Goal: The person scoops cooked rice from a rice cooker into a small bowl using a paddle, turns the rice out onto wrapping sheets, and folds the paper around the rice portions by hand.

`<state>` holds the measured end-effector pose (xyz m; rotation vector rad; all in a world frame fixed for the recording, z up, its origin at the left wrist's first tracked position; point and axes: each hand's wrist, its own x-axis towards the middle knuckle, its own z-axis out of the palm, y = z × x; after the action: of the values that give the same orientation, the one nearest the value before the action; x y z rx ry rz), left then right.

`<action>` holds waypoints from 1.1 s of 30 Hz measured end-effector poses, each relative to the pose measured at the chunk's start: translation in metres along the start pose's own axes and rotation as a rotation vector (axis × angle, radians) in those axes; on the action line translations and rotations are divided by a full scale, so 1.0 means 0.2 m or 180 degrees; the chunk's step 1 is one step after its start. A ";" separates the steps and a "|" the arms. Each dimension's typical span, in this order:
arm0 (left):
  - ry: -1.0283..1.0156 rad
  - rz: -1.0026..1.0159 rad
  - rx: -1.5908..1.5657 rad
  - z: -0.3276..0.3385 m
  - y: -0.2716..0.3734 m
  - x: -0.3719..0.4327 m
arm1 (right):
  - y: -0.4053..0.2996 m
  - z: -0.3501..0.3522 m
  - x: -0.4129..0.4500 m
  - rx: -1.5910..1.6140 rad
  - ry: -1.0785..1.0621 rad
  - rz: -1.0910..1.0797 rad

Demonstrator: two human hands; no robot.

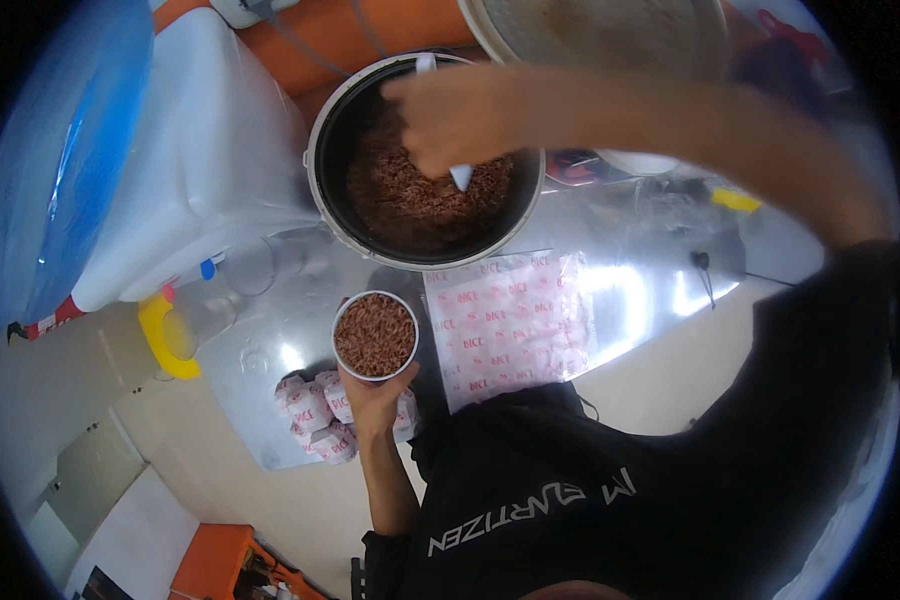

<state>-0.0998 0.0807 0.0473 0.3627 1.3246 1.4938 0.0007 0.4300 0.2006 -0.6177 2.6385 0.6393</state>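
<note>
My left hand [379, 394] holds a white cup filled with cooked brown-red rice [375, 335], its open top facing up. Above it stands a large round pot [322, 187] with a dark inside and more of the rice [427, 210] in it. Over the pot, my right hand [454, 124], blurred, grips a white utensil [461, 178], probably a rice paddle, mostly hidden by the fingers. Printed wrapping paper sheets [510, 322] lie on the metal table right of the cup. Several paper-wrapped portions [311, 409] are piled beside my left hand.
A large white plastic container [202, 142] and blue plastic film [67, 165] stand at the left. A big round metal lid [600, 30] is behind the pot. Clear plastic cups [247, 266] and a yellow object [166, 337] sit at the metal table's [255, 390] left edge.
</note>
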 end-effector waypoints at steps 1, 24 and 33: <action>0.0053 0.0014 0.0250 -0.01 0.01 -0.02 | 0.04 -0.04 -0.01 0.0005 0.0008 -0.0017; -0.0337 0.0296 0.0007 0.05 0.11 0.01 | 0.07 0.10 0.12 0.3090 -0.0438 0.2893; -0.0273 0.0494 0.0442 0.04 0.13 -0.08 | -0.06 -0.06 0.10 0.2895 -0.0720 0.2987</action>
<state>-0.1012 0.0762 0.0786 0.6246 1.3602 1.4994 -0.0133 0.4080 0.1989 0.9152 2.4926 -0.3169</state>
